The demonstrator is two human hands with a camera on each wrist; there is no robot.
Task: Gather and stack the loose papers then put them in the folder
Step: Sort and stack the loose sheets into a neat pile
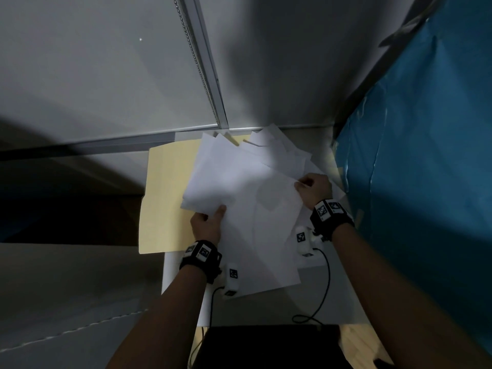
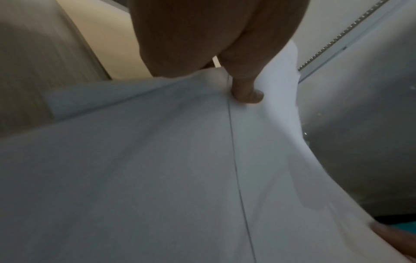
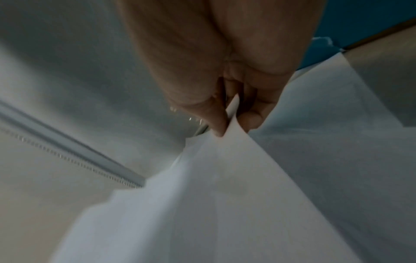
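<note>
A fanned bunch of white papers is held between both hands above a small white table. My left hand grips the bunch at its near left edge, thumb on top, fingers hidden beneath the sheets. My right hand pinches the right edge; in the right wrist view the paper edge sits between thumb and fingers. The papers sag across the left wrist view. An open manila folder lies flat to the left, partly under the sheets.
A white table surface lies under the papers. A blue plastic-covered panel stands close on the right. Grey walls with a metal rail and bead chain rise behind. A dark object sits at the near edge.
</note>
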